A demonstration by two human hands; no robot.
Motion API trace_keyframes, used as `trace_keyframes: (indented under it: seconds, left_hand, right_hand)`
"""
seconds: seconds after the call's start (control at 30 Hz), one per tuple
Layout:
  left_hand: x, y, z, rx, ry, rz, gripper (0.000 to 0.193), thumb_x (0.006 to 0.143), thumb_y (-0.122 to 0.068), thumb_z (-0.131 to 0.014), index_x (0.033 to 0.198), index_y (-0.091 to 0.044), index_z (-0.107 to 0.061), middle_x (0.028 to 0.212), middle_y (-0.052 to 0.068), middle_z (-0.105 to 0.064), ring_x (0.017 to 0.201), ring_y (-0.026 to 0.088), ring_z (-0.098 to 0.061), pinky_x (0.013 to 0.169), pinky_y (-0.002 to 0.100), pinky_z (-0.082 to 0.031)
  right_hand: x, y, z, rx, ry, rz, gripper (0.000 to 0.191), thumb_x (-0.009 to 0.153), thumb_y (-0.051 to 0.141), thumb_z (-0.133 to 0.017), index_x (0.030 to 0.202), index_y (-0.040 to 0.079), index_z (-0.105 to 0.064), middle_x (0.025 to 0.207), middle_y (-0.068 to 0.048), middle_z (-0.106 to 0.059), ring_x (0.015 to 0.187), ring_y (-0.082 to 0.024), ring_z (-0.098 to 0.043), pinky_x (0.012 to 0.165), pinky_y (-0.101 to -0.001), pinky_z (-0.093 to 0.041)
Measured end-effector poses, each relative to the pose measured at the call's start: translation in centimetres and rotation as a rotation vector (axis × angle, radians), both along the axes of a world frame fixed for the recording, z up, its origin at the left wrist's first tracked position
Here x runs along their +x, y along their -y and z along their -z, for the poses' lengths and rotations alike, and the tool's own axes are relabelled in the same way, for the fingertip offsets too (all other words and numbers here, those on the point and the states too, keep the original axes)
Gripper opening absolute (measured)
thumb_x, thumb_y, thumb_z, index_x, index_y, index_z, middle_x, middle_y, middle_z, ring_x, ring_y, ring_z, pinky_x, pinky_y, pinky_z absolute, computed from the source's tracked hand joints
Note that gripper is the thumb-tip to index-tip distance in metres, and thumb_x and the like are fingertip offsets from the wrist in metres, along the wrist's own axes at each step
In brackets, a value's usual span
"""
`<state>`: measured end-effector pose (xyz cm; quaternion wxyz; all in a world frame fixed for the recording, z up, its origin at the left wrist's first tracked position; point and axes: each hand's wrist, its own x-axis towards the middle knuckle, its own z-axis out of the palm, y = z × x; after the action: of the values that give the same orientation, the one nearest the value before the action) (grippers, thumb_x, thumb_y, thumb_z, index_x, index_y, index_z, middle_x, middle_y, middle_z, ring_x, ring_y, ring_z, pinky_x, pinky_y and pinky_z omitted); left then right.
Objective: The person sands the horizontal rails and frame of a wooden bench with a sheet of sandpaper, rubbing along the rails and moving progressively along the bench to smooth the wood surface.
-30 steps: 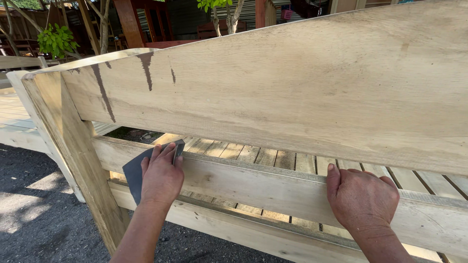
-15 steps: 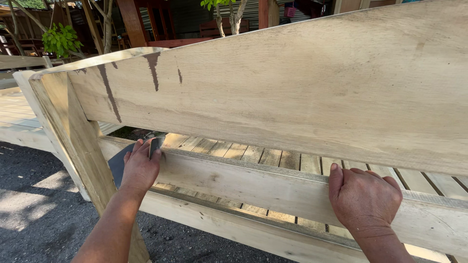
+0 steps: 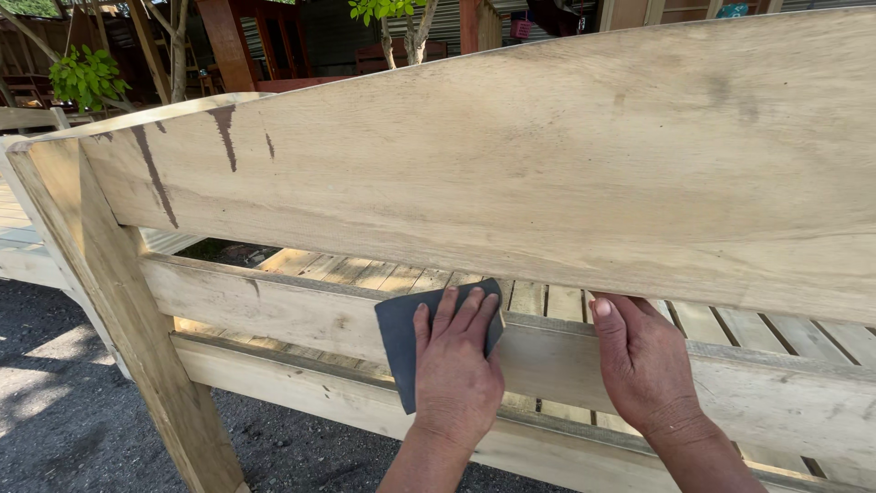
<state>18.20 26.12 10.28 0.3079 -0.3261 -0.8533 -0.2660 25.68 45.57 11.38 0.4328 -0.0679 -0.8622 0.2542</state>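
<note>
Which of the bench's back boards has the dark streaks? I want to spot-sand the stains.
The wide top board, above the rail under the left hand. Streaks run down near its left end; the lower rails look unstained.
</note>
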Motion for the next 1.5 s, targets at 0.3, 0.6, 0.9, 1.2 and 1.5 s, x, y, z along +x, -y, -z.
trace_keyframes:
  seconds: [0.3,0.6,0.9,1.2,1.5]
  left_hand:
    - [11.4,-13.7,1.3,0.048,-0.063,0.532,0.065,0.081,-0.014,-0.070,0.145,-0.009,-0.058,0.156,0.014,-0.052,0.150,0.036,-0.038,0.124,0.060,-0.014]
    - [15.7,-11.4,-1.5,0.354,0.682,0.952,0.031,0.101,-0.020,-0.069,0.130,-0.010,-0.075,0.095,0.013,-0.076,0.087,0.025,-0.071,0.083,0.036,-0.060]
    - [8.7,-12.8,-4.5,0.304,0.552,1.008,0.033,0.100,-0.037,-0.068,0.109,-0.007,-0.081,0.105,0.000,-0.074,0.104,0.014,-0.064,0.097,0.037,-0.053]
    - [4.7,-14.0,-6.3,-0.467,0.450,-0.009,0.064,0.109,-0.047,-0.033,0.086,-0.006,-0.077,0.080,0.012,-0.073,0.084,0.027,-0.074,0.092,0.047,-0.056]
    - [4.0,-13.8,-6.1,-0.419,0.442,-0.049,0.060,0.107,-0.046,-0.035,0.087,-0.007,-0.076,0.082,0.013,-0.076,0.083,0.026,-0.075,0.086,0.048,-0.058]
  right_hand:
    - [10.2,-10.2,0.4,-0.512,-0.107,-0.288,0.051,0.100,0.034,-0.047,0.134,0.002,-0.067,0.138,-0.014,-0.069,0.137,-0.025,-0.054,0.117,-0.0398,-0.034]
    - [16.7,-13.9,2.2,-0.646,-0.206,-0.971,0.090,0.091,0.051,-0.074,0.157,0.000,-0.041,0.156,-0.020,-0.054,0.149,-0.033,-0.044,0.120,-0.0513,-0.026]
    - [18.7,-14.6,1.9,-0.585,0.381,0.004,0.043,0.099,0.023,-0.066,0.141,0.011,-0.069,0.121,-0.015,-0.075,0.115,-0.030,-0.066,0.099,-0.0406,-0.055]
    - [16.2,-13.6,1.8,0.796,0.154,0.393,0.073,0.084,0.007,-0.050,0.156,0.013,-0.046,0.161,-0.010,-0.050,0.149,-0.028,-0.043,0.122,-0.0469,-0.028]
    - [11.9,-7.6,-1.2,0.530,0.608,0.493,0.069,0.089,0.042,-0.060,0.154,0.046,-0.041,0.160,-0.002,-0.044,0.143,-0.041,-0.039,0.114,-0.0583,-0.022]
